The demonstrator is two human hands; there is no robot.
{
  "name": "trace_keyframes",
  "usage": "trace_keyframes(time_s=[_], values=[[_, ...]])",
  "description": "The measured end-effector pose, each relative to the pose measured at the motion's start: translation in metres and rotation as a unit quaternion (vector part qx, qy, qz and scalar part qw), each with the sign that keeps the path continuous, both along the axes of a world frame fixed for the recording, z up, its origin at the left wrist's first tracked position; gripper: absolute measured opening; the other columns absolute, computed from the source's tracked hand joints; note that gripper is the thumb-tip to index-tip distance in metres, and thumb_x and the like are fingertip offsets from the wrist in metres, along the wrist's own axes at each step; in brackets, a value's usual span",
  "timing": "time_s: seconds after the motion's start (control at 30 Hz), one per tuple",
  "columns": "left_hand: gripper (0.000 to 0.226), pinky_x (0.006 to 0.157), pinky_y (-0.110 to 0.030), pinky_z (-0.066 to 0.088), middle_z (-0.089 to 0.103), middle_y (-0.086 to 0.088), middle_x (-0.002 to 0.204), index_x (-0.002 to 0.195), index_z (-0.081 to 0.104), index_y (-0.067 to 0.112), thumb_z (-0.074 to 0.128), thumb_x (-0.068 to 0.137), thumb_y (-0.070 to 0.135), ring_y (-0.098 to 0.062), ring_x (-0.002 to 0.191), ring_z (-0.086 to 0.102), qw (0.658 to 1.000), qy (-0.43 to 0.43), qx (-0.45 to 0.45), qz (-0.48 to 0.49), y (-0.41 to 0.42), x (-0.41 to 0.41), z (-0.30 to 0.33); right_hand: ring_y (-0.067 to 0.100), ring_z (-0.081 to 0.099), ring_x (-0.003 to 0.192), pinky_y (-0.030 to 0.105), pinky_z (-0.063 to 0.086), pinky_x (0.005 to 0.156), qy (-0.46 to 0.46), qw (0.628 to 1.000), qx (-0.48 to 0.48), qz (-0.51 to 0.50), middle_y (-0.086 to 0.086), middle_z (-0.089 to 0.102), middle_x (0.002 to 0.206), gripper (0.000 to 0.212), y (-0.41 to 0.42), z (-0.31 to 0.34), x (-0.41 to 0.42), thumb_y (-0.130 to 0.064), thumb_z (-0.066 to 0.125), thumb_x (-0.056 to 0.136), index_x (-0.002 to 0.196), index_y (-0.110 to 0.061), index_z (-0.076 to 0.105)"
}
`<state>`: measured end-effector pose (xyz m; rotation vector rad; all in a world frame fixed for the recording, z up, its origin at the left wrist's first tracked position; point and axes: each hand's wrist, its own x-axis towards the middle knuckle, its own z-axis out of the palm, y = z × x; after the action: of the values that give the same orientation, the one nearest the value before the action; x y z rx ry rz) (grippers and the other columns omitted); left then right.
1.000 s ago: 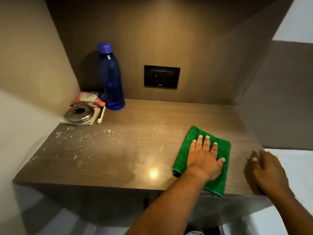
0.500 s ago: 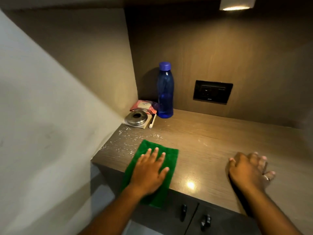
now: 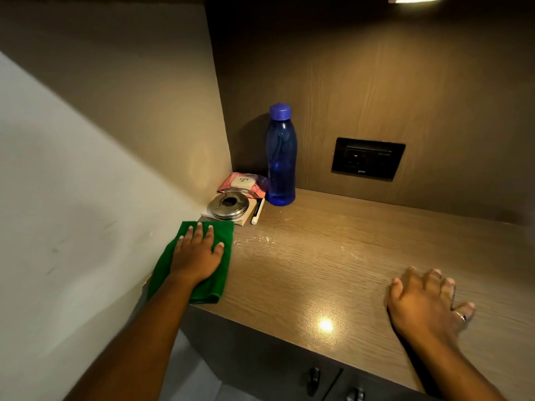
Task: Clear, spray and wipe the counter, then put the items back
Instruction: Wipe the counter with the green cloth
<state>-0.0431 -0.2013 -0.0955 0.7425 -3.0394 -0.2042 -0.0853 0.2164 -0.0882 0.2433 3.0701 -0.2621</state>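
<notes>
My left hand (image 3: 197, 257) lies flat on the folded green microfibre cloth (image 3: 193, 260), fingers straight and spread, pressing it onto the brown wood-grain counter (image 3: 333, 264) at its left end, hard against the pale side wall (image 3: 72, 212). The cloth's near edge reaches the counter's front lip. My right hand (image 3: 425, 305) rests on the counter well to the right, fingers relaxed and slightly spread, grasping nothing; I see a ring (image 3: 461, 316) on one finger. Just beyond the cloth, in the back left corner, a round steel lid with a central hole (image 3: 229, 205) sits on a flat pale pad (image 3: 241, 219); a white pen (image 3: 257, 211) lies beside them. Behind them is a pink wipes packet (image 3: 243, 183), and a tall blue plastic bottle with a purple cap (image 3: 280, 156) stands upright next to it. A wet sheen shows on the counter right of the cloth. A black wall socket (image 3: 367, 158) is set in the back panel, and dark cabinet handles (image 3: 314, 377) show below
</notes>
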Motion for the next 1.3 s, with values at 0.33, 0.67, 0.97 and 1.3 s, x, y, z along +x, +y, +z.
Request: trace_keyframes(time_s=[0.33, 0.67, 0.97, 1.3], values=[[0.07, 0.113, -0.04, 0.0, 0.006, 0.002, 0.161, 0.151, 0.01, 0.031, 0.013, 0.089, 0.065, -0.021, 0.148, 0.001, 0.992, 0.021, -0.014, -0.126, 0.03, 0.046, -0.019, 0.037, 0.013, 0.149, 0.068, 0.01, 0.114, 0.012, 1.0, 0.009, 0.004, 0.014, 0.021, 0.161, 0.061, 0.002, -0.004, -0.002, -0.054, 0.014, 0.096, 0.148, -0.025, 0.028], [0.065, 0.118, -0.046, 0.007, 0.009, -0.007, 0.161, 0.152, 0.014, 0.022, 0.027, 0.095, 0.053, -0.028, 0.148, 0.006, 0.998, 0.003, -0.025, -0.064, -0.015, -0.006, -0.001, 0.036, 0.016, 0.148, 0.068, 0.011, 0.112, 0.011, 1.0, 0.02, -0.003, 0.013, 0.023, 0.16, 0.064, 0.002, -0.008, -0.004, -0.058, 0.011, 0.094, 0.147, -0.027, 0.028], [0.075, 0.115, -0.039, 0.0, 0.002, 0.004, 0.161, 0.151, 0.007, 0.034, 0.014, 0.086, 0.071, -0.019, 0.148, -0.002, 0.988, 0.006, -0.009, -0.156, 0.011, 0.053, -0.011, 0.038, 0.021, 0.145, 0.071, 0.014, 0.111, 0.024, 1.0, 0.017, 0.0, 0.015, 0.028, 0.156, 0.058, 0.003, -0.01, -0.003, -0.055, 0.019, 0.095, 0.142, -0.025, 0.037], [0.083, 0.114, -0.048, 0.018, 0.031, -0.006, 0.154, 0.135, 0.039, 0.024, 0.05, 0.062, 0.063, -0.027, 0.144, 0.021, 0.994, 0.045, 0.088, -0.045, -0.011, -0.014, 0.015, 0.038, 0.024, 0.143, 0.07, 0.017, 0.108, 0.029, 0.999, 0.034, -0.009, 0.014, 0.03, 0.155, 0.063, 0.004, -0.019, -0.009, -0.06, 0.015, 0.093, 0.141, -0.027, 0.038]])
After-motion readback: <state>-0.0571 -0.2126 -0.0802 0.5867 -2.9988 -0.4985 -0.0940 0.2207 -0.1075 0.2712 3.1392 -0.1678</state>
